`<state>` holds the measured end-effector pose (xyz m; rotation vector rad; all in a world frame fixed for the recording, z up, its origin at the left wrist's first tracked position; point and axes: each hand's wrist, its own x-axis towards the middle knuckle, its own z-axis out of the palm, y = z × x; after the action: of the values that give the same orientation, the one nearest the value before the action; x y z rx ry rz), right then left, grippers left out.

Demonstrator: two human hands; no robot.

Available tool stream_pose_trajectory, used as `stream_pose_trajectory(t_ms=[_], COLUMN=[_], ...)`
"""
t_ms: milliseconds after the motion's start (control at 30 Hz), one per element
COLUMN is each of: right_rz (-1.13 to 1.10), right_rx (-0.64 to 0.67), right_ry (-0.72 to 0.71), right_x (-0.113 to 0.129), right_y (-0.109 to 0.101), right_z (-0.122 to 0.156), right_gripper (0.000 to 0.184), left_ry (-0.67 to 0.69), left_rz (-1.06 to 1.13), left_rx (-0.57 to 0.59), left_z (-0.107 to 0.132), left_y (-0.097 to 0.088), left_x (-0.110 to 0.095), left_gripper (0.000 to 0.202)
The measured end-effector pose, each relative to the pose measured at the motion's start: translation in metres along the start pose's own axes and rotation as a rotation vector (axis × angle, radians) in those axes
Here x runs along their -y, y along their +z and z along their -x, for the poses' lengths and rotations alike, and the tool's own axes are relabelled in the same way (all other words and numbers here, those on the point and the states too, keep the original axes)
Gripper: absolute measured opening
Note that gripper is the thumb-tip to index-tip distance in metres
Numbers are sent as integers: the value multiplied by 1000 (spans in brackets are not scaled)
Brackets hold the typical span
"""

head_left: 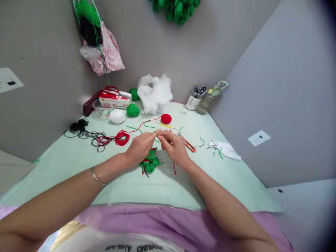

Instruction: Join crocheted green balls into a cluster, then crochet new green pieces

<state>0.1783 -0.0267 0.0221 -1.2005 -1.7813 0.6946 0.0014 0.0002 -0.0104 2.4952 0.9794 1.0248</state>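
My left hand (pixel 140 147) and my right hand (pixel 174 145) meet over the middle of a pale green cloth (pixel 78 161), fingertips pinched together on a thin strand or needle too small to name. Just below the hands lies a small green and red crocheted piece (pixel 150 162) with loose thread ends. A silver bangle sits on my left wrist. A red crocheted ball (pixel 166 118) and a yellow-handled hook (pixel 168 126) lie a little beyond the fingers.
Orange snips (pixel 189 145) lie right of my right hand. Red yarn (pixel 122 137) and black yarn (pixel 81 129) tangle at left. White stuffing (pixel 154 92), green yarn balls (pixel 133 110), a box with red scissors (pixel 114 99), a jar and bottle (pixel 210 98) stand at the back.
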Motion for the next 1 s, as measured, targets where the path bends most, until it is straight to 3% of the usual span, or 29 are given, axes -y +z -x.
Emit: stream_pose_trajectory(t_ms=[533, 833, 1000], right_rz=[-17, -8, -7], right_rx=[-16, 5, 28], right_ry=[-7, 15, 36], right_x=[1, 0, 3], right_y=[1, 1, -1], right_z=[1, -1, -2], right_gripper=[21, 21, 22], left_ry=[0, 46, -6], left_rz=[62, -38, -96], left_rx=[-24, -33, -18], left_z=[-1, 0, 2], left_y=[-2, 1, 1], left_x=[-4, 2, -2], left_gripper=[39, 41, 42])
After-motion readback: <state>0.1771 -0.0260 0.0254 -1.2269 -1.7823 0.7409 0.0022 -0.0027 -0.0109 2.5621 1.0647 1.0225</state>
